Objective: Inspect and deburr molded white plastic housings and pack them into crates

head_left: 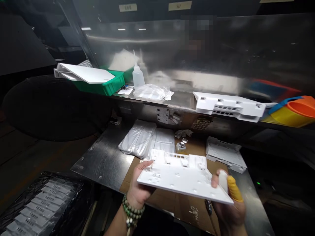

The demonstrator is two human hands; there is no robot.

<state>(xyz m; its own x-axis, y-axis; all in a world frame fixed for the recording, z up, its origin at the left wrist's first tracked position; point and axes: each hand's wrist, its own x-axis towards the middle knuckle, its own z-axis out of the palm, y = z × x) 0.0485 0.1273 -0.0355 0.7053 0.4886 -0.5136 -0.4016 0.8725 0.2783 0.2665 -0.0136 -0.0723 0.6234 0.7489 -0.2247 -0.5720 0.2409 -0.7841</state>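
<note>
A white plastic panel (179, 177) with slots and clips along its far edge is held tilted above the bench. My left hand (139, 186) grips its left end, thumb on top and fingers underneath. At the right end my right hand (230, 200) holds the panel too, with a yellow cover on one finger and a white one on another. Brown cardboard (169, 203) lies below, bearing a scatter of small pieces (193, 212) and a dark slim tool (208, 207) near my right hand.
Bagged stacks (139, 138), a small bottle with a metal top (181, 146) and white panels (225, 152) sit behind. The shelf above carries a green bin (110, 86), squeeze bottle (138, 78), white part (228, 106) and yellow container (291, 114). Labelled packs (39, 209) lie lower left.
</note>
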